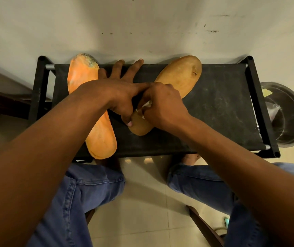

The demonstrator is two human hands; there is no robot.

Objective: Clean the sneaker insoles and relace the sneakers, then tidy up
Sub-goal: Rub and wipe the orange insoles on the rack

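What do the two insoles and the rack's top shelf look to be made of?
Orange insole: probably foam, matte, with whitish scuffs and a grey worn toe. Tan insole: likely foam with a fabric-like facing, dull, with a small nick near the toe. Shelf: black cloth, seemingly stretched between metal rods, dusty with pale smears.

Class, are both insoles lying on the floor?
No: the orange insole and the tan insole lie on the black fabric rack.
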